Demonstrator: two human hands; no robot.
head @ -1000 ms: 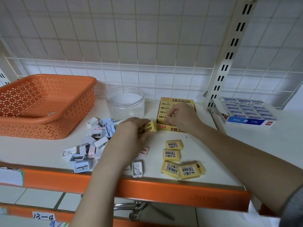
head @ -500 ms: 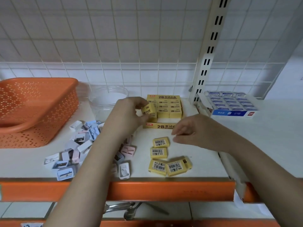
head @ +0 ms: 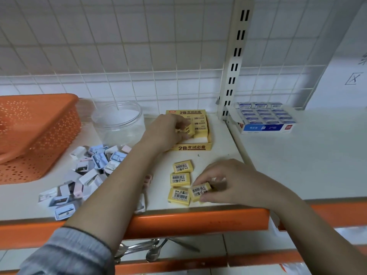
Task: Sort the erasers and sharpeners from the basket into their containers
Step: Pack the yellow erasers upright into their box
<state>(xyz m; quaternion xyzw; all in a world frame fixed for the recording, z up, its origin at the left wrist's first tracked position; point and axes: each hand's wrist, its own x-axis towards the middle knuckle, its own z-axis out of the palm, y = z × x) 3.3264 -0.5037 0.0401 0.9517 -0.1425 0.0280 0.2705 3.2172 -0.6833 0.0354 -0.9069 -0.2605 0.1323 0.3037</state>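
A: Which containers stand on the white shelf [head: 218, 147], from the biggest one?

B: The biggest is the orange perforated basket [head: 37, 135] at the far left; the part of its inside that shows has nothing in it. Beside it stands a clear round plastic jar [head: 119, 122], without lid, and it looks empty. Then comes the yellow eraser display box [head: 195, 146] marked 2B, with rows of yellow erasers standing in it. On the next shelf to the right is a blue and white box of erasers [head: 265, 121], full.

A: And what lies loose?

B: A pile of small sharpeners [head: 89, 171], white, blue and pink, lies in front of the basket and jar. Near the front edge lie three loose yellow erasers [head: 180, 179] with barcodes up.

A: What do the hands do?

B: The left hand [head: 164, 132] is over the yellow box and pinches one yellow eraser [head: 188, 129] between thumb and fingers. The right hand [head: 228, 181] pinches a fourth barcode eraser [head: 199, 191] that rests on the shelf, touching its neighbour.
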